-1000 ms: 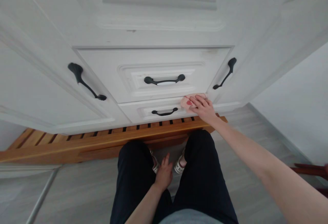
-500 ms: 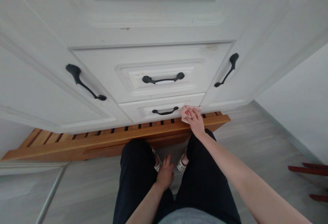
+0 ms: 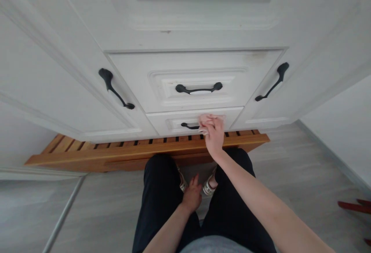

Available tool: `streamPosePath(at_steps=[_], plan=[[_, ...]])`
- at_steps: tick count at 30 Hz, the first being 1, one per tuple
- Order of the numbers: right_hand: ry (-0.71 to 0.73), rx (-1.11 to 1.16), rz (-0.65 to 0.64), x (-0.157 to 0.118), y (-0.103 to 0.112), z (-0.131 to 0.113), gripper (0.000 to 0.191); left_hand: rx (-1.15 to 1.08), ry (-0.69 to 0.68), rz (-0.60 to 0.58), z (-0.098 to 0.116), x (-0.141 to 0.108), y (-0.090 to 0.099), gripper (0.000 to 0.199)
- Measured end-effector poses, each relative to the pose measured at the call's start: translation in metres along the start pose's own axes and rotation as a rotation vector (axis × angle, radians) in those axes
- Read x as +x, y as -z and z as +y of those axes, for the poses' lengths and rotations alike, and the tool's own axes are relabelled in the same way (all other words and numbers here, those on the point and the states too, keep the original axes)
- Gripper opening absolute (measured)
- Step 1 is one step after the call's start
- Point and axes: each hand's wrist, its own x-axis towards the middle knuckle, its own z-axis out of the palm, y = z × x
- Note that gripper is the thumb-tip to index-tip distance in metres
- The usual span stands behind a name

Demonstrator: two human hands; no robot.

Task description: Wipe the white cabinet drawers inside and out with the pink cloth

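A crumpled pink cloth (image 3: 205,120) is under the fingers of my right hand (image 3: 215,136), pressed against the lower white drawer (image 3: 174,125). It covers the right end of that drawer's dark handle (image 3: 189,126). Above it, the upper drawer (image 3: 127,67) is closed and has a dark handle with a white middle (image 3: 199,90). My left hand (image 3: 192,196) hangs between my knees with its fingers apart, holding nothing.
A slatted wooden bench (image 3: 87,156) runs along the foot of the white cabinet. Dark handles (image 3: 116,90) (image 3: 274,84) flank the drawers. Red wooden legs (image 3: 353,206) stand at the lower right, and a metal floor strip (image 3: 63,214) lies at the lower left.
My right hand and the cloth have moved from the lower drawer's right lower corner up and left onto its handle's right end. The view has shifted, and my left hand still hangs between my knees.
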Motion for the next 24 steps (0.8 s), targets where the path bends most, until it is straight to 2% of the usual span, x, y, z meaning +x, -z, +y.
streamPosePath(at_steps=[2,4,7,10,12,15,17,19,24], plan=[[0.071,-0.023,-0.101,0.011,-0.011,-0.028,0.018,-0.002,0.005,-0.006,-0.001,0.000,0.001,0.047],[0.105,-0.072,-0.160,0.016,-0.019,-0.051,0.013,-0.006,0.009,-0.008,-0.001,0.000,0.002,0.046],[0.144,-0.130,-0.231,0.017,-0.025,-0.071,0.019,-0.015,0.010,-0.010,-0.001,0.001,0.001,0.046],[0.268,-0.155,-0.339,0.019,-0.033,-0.087,0.028,-0.013,0.007,-0.020,-0.001,0.003,-0.001,0.050],[0.362,-0.141,-0.402,0.019,-0.045,-0.097,0.032,-0.005,0.002,-0.032,-0.001,0.003,-0.002,0.053],[0.430,-0.115,-0.454,0.012,-0.068,-0.105,0.035,0.017,0.004,-0.044,-0.001,0.001,-0.002,0.061],[0.454,-0.110,-0.473,0.001,-0.078,-0.096,0.032,0.031,0.011,-0.040,-0.001,-0.002,0.001,0.061],[0.469,-0.106,-0.476,-0.011,-0.080,-0.074,0.026,0.040,0.023,-0.024,-0.002,-0.006,0.003,0.053],[0.404,-0.138,-0.402,-0.024,-0.053,0.008,0.023,0.037,0.029,0.018,-0.003,-0.011,0.006,0.043]])
